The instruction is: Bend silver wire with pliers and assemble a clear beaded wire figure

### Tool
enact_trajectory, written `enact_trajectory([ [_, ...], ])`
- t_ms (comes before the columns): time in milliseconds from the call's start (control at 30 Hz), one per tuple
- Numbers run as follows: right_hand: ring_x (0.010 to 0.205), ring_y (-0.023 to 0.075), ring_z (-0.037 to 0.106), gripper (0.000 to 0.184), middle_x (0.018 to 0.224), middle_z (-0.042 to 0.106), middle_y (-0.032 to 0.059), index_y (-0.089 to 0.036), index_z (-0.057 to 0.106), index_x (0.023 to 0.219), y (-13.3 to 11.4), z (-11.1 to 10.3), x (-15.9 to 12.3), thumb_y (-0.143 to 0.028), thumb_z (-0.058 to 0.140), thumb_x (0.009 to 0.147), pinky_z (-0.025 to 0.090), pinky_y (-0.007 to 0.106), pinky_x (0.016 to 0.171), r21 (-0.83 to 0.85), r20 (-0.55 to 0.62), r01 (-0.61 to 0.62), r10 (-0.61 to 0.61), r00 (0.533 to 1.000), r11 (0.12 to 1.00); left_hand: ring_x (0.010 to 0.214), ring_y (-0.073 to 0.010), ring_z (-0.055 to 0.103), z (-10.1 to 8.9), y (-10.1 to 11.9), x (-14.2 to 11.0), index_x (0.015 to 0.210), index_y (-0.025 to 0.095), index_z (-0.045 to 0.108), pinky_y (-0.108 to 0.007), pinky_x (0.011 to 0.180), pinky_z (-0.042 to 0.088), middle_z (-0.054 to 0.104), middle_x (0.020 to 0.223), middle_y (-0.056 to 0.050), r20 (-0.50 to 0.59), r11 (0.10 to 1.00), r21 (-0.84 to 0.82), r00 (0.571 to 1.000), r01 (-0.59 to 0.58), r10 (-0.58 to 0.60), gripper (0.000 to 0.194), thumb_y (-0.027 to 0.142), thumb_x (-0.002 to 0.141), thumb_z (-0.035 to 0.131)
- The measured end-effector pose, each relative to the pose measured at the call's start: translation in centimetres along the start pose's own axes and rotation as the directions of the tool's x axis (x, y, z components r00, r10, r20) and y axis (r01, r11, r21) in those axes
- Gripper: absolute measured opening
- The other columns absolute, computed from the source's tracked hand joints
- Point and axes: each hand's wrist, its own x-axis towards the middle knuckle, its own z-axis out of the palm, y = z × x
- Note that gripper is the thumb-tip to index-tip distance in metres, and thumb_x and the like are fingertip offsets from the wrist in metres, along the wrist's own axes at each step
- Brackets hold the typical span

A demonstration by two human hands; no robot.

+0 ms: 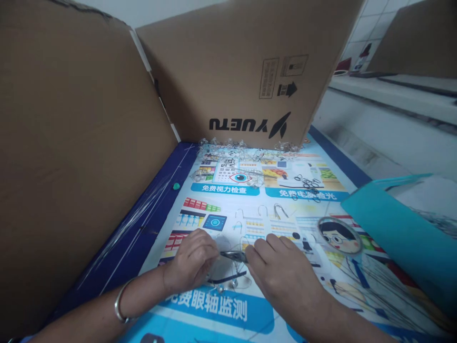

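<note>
My right hand (282, 264) is closed around a pair of pliers (233, 256), its handles hidden in the palm. The metal jaws point left and reach the fingertips of my left hand (194, 259). My left fingers are pinched on a thin wire piece with clear beads (221, 288), which loops below the pliers; the exact grip point is hidden. Just beyond the hands, several U-shaped bent wires (280, 210) lie on the printed sheet (228, 228).
Cardboard panels (228, 71) stand at the back and left. Beaded wire pieces (228, 147) line the back panel's foot. Dark wire rings (307, 183) lie nearer. On the right are a teal box (400, 224) with wires inside and long straight wires (385, 290). A green object (176, 186) sits left.
</note>
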Motion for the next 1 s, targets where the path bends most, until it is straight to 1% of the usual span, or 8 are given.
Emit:
enact_trajectory([
  [133, 0.066, 0.0165, 0.045, 0.005, 0.069, 0.054, 0.0008, -0.019, 0.058, 0.074, 0.7, 0.0, 0.2, -0.021, 0.062, 0.077, 0.025, 0.030, 0.059, 0.088, 0.033, -0.041, 0.038, 0.999, 0.995, 0.071, -0.0158, 0.052, 0.1, -0.1, 0.0, 0.089, 0.017, 0.051, -0.033, 0.065, 0.043, 0.060, 0.077, -0.004, 0.021, 0.999, -0.009, 0.999, 0.044, -0.044, 0.016, 0.005, 0.080, 0.049],
  [233, 0.075, 0.0176, 0.050, 0.009, 0.075, 0.058, 0.0016, -0.020, 0.061, 0.077, 2.5, -0.7, 0.7, -0.029, 0.059, 0.080, 0.031, 0.028, 0.065, 0.175, 0.155, -0.151, 0.124, 0.980, 0.973, 0.071, -0.0154, 0.052, -0.1, -0.3, 0.2, 0.086, 0.017, 0.052, -0.031, 0.066, 0.042, 0.059, 0.075, -0.003, 0.027, 0.990, -0.018, 0.990, 0.139, -0.138, 0.012, 0.006, 0.082, 0.048],
  [300, 0.081, 0.0192, 0.053, 0.013, 0.081, 0.060, 0.0037, -0.020, 0.062, 0.083, 4.0, -1.4, 1.1, -0.030, 0.054, 0.083, 0.034, 0.029, 0.069, 0.109, 0.270, -0.260, 0.223, 0.937, 0.959, 0.071, -0.0149, 0.052, -0.3, -0.5, 0.5, 0.083, 0.017, 0.052, -0.030, 0.065, 0.042, 0.057, 0.074, -0.003, 0.017, 0.975, -0.039, 0.976, 0.218, -0.218, 0.009, 0.009, 0.084, 0.047],
  [367, 0.081, 0.0203, 0.056, 0.017, 0.080, 0.062, 0.0052, -0.019, 0.063, 0.084, 5.4, -2.0, 1.3, -0.031, 0.051, 0.085, 0.035, 0.029, 0.066, 0.001, 0.379, -0.327, 0.303, 0.875, 0.945, 0.070, -0.0142, 0.052, -0.6, -0.7, 0.7, 0.081, 0.017, 0.052, -0.028, 0.064, 0.042, 0.056, 0.074, -0.003, 0.006, 0.954, -0.056, 0.955, 0.295, -0.295, 0.009, 0.012, 0.086, 0.047],
  [467, 0.079, 0.0211, 0.058, 0.019, 0.079, 0.063, 0.0070, -0.018, 0.064, 0.085, 6.7, -2.4, 1.5, -0.031, 0.050, 0.084, 0.034, 0.027, 0.061, -0.108, 0.503, -0.349, 0.354, 0.789, 0.931, 0.068, -0.0131, 0.052, -0.8, -0.9, 0.9, 0.079, 0.017, 0.051, -0.026, 0.063, 0.042, 0.056, 0.073, -0.002, 0.000, 0.929, -0.064, 0.931, 0.363, -0.364, 0.010, 0.014, 0.087, 0.047],
  [533, 0.078, 0.0211, 0.059, 0.020, 0.079, 0.064, 0.0071, -0.018, 0.064, 0.083, 6.8, -2.3, 1.5, -0.031, 0.050, 0.083, 0.033, 0.026, 0.059, -0.121, 0.546, -0.342, 0.351, 0.761, 0.932, 0.067, -0.0128, 0.051, -0.8, -1.0, 0.9, 0.078, 0.017, 0.051, -0.025, 0.062, 0.042, 0.055, 0.072, -0.001, 0.002, 0.929, -0.061, 0.931, 0.365, -0.366, 0.011, 0.014, 0.087, 0.047],
  [833, 0.075, 0.0198, 0.060, 0.019, 0.078, 0.064, 0.0054, -0.019, 0.062, 0.079, 5.5, -0.7, 1.0, -0.032, 0.049, 0.081, 0.030, 0.025, 0.056, -0.085, 0.577, -0.301, 0.293, 0.762, 0.950, 0.071, -0.0143, 0.052, -0.4, -2.2, 0.6, 0.079, 0.017, 0.054, -0.027, 0.066, 0.042, 0.057, 0.073, -0.002, 0.058, 0.950, -0.055, 0.951, 0.308, -0.305, 0.010, 0.017, 0.087, 0.048],
  [1000, 0.078, 0.0191, 0.059, 0.018, 0.080, 0.063, 0.0050, -0.018, 0.062, 0.081, 4.9, -0.3, 1.1, -0.031, 0.049, 0.082, 0.034, 0.026, 0.061, -0.085, 0.541, -0.306, 0.302, 0.785, 0.948, 0.069, -0.0139, 0.052, -0.2, -2.4, 0.4, 0.078, 0.017, 0.054, -0.027, 0.066, 0.042, 0.057, 0.071, -0.001, 0.070, 0.945, -0.070, 0.947, 0.319, -0.315, 0.011, 0.018, 0.087, 0.047],
])
